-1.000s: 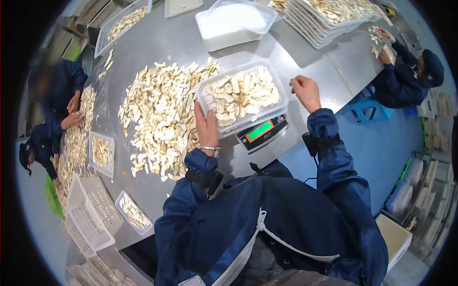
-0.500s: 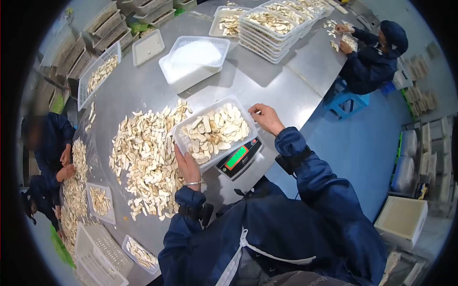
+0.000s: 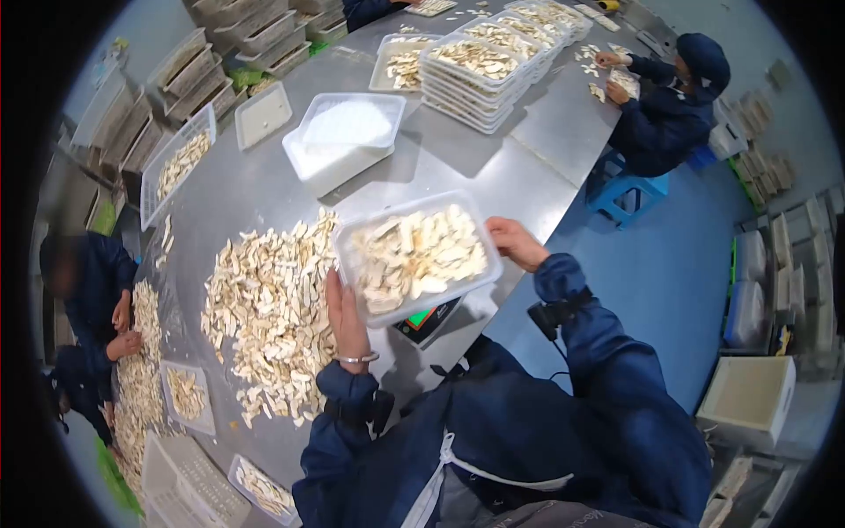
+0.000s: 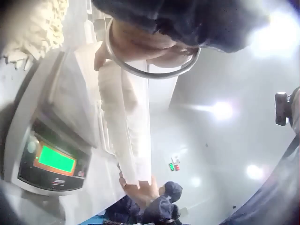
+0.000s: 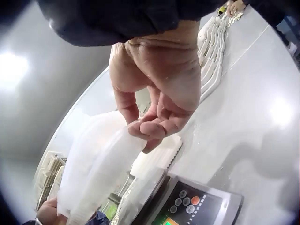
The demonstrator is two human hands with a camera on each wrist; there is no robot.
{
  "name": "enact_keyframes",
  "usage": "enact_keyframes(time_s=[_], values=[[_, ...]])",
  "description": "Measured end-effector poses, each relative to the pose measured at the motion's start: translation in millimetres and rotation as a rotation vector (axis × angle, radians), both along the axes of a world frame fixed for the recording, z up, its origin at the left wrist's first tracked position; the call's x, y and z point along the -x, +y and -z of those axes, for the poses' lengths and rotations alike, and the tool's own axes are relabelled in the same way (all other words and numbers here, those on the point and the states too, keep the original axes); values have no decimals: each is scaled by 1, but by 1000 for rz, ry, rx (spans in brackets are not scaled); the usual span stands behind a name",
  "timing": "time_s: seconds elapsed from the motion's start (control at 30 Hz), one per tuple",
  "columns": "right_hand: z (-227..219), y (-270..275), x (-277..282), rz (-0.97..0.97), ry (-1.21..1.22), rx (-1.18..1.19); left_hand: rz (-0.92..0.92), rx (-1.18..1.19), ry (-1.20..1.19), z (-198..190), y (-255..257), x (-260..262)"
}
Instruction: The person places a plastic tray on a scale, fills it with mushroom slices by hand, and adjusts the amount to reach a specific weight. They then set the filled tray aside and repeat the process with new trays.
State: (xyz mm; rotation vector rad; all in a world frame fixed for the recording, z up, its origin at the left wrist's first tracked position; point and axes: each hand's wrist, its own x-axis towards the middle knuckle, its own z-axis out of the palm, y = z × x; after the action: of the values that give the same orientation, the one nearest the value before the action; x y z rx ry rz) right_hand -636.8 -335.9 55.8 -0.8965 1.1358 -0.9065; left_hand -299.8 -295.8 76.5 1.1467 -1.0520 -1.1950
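A clear plastic tray full of pale sliced mushrooms is held up between my hands, tilted over the scale. My left hand grips its left side, thumb along the wall. At the far right side, my right hand pinches the rim between thumb and curled fingers, as the right wrist view shows close up at the tray corner. Below sits a digital scale with a lit green display, partly hidden by the tray in the head view.
A large heap of mushroom slices lies left of the tray on the metal table. White tubs and stacked full trays stand farther back. People in dark blue work at the left and at the far right.
My right hand has come in from beside the tray and taken hold of its right edge. The tray has risen off the scale and now covers more of its display. The head view has shifted.
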Motion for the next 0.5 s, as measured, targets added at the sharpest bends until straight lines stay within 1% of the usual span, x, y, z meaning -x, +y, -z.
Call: enact_keyframes(time_s=[0.07, 0.1, 0.17, 0.2, 0.27, 0.37, 0.5], values=[[0, 8, 26, 96, -76, 1, 4, -13, 117, -14, -7, 14], [-13, 11, 34, 145, -75, -10, 0, -16, 94, -22, -6, 18], [-21, 10, 63, 210, -72, 15, -12, -33, 47, -26, -9, 23], [-15, 4, 80, 273, -69, 20, -22, -38, 39, -27, -10, 25], [-4, -9, 109, 337, -61, 75, -44, -48, 25, -29, -13, 31], [29, -38, 131, 458, -23, 98, -96, -54, 15, -27, -21, 39], [92, -81, 129, 611, -20, 45, -157, -85, -30, -30, -30, 51]])
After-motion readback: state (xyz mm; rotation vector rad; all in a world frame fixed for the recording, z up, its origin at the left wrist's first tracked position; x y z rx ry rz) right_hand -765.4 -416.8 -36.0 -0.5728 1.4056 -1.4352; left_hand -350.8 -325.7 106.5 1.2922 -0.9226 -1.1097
